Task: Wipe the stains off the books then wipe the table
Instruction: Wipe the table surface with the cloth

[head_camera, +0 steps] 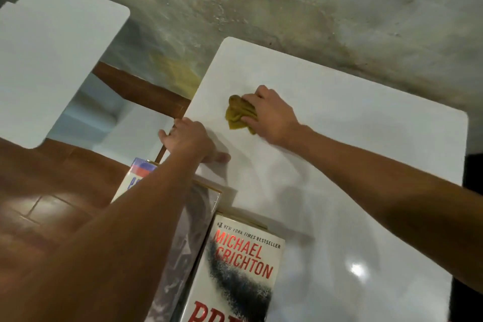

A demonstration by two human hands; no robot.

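A crumpled mustard-yellow cloth [240, 114] sits bunched on the glossy white rectangular table [339, 138] toward 11 o'clock, while three hardcover books lie flat along the 7 o'clock edge, the white Michael Crichton book [235, 269] nearest, a grey-covered book [188, 238] beside it, and a white-and-blue book [136, 175] farthest out.

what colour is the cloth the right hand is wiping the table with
Mustard yellow cloth, gripped by the right hand on the white table; seen in the head view.
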